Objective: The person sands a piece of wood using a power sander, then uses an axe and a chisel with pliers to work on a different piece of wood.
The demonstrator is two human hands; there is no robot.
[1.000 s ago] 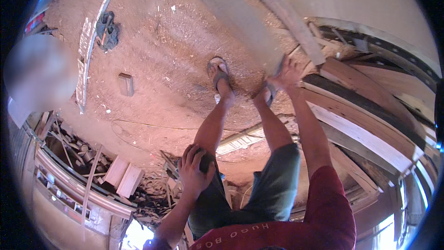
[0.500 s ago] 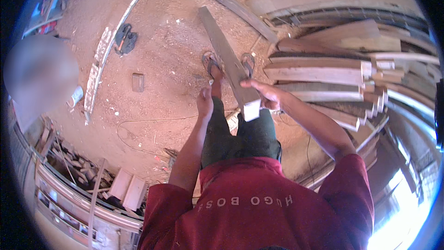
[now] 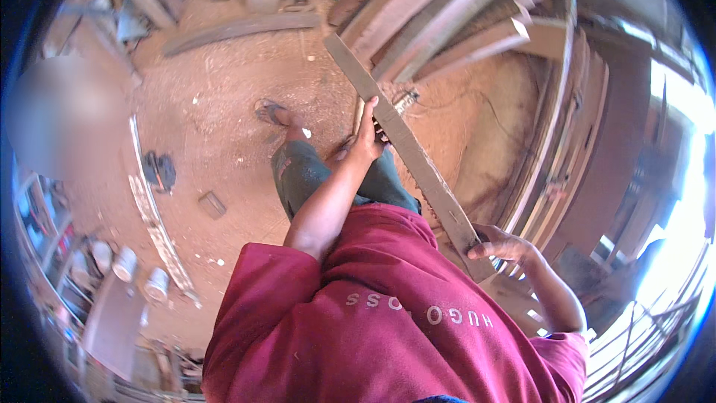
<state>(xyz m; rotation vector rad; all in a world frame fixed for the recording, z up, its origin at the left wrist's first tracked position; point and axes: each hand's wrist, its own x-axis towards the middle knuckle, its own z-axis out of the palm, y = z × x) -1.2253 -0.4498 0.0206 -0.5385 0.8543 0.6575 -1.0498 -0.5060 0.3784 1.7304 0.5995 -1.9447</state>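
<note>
A long, narrow greyish-brown wooden beam (image 3: 419,164) slants across my front, from the upper middle down to my right side. My left hand (image 3: 367,136) grips it around its upper middle, fingers curled at its side. Near the lower end, my right hand (image 3: 498,246) is wrapped round the beam, thumb on the face. My legs in dark shorts and sandals show behind it, partly hidden by the beam and my red shirt.
Stacked boards (image 3: 447,22) fill the upper right, and long planks (image 3: 567,164) run along the right. A curved beam (image 3: 239,30) lies ahead. A whitish strip (image 3: 160,239), a dark bag (image 3: 159,170), a small block (image 3: 212,204) and several white buckets (image 3: 125,265) are at left.
My right hand reached for the beam and lifted it. My left hand has left my leg and taken hold of it too. The view has turned, shifting the workshop around me.
</note>
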